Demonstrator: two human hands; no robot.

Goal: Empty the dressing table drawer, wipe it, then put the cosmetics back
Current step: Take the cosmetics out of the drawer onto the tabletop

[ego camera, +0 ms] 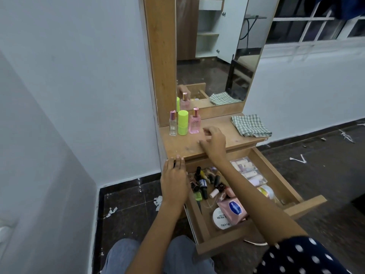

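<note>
The wooden drawer [276, 175] is pulled out below the dressing table top [233, 135]. It holds several nail polish bottles [202, 184], a clear box of small tubes [247, 171], a pink pouch [233, 209] and a white round tin [222, 217]. On the top stand a clear perfume bottle [172, 123], a lime green stick [183, 122] and a pink perfume bottle [194, 121]. My right hand [214, 141] hovers empty over the top, just right of the pink bottle, fingers loosely curled. My left hand [174, 177] rests flat at the table's left front corner.
A green checked cloth [250, 125] lies folded at the right end of the top. The mirror [215, 50] rises behind it. White walls close in on the left. The dark tiled floor [128, 204] carries white scraps. My knees [122, 256] are below.
</note>
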